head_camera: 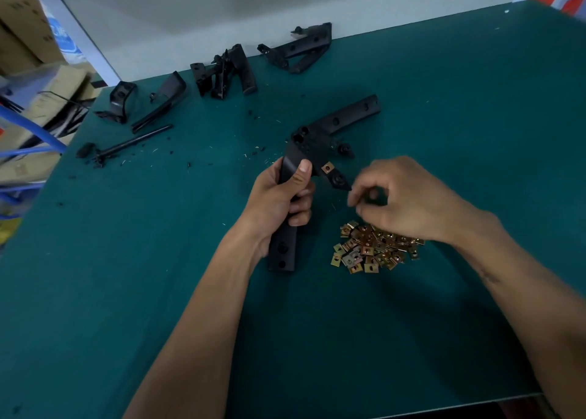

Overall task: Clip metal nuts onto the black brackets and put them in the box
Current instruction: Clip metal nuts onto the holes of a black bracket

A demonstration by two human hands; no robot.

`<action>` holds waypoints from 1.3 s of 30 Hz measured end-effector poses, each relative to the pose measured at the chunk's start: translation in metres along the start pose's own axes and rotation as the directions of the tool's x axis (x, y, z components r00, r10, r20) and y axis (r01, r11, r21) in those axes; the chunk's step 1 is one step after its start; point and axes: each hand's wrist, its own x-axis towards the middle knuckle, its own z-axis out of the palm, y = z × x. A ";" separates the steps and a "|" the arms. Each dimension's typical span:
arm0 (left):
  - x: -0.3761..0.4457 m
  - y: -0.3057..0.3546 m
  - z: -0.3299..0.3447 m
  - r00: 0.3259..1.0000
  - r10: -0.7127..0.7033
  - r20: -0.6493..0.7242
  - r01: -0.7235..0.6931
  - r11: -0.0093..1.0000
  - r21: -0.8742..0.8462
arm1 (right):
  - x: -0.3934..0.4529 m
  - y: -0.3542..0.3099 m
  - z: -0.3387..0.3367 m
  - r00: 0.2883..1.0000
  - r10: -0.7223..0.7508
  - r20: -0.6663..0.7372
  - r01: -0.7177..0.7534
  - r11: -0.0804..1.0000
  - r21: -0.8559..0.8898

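Left hand point(282, 196) grips the black bracket point(317, 139); right hand point(402, 200) curls, contents unclear

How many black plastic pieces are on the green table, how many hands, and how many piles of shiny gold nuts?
Black bracket held in the left hand: 1
Other black pieces lying at the back of the table: about 5, in clusters that overlap
Hands: 2, with the right hand
Piles of gold nuts: 1
Nut already clipped on the bracket: 1
Total: about 10
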 end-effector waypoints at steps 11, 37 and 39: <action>0.001 0.000 -0.001 0.999 -0.030 0.024 0.031 0.999 -0.041 | 0.004 0.000 0.012 0.983 -0.007 0.181 0.034 0.988 -0.152; -0.002 0.001 -0.002 0.959 -0.107 0.263 0.101 0.994 0.035 | 0.013 -0.013 0.015 0.937 0.206 -0.281 0.158 0.468 0.869; -0.001 0.000 -0.003 0.951 -0.111 0.288 0.107 0.994 0.029 | 0.014 -0.013 0.018 0.932 0.219 -0.287 0.156 0.473 0.867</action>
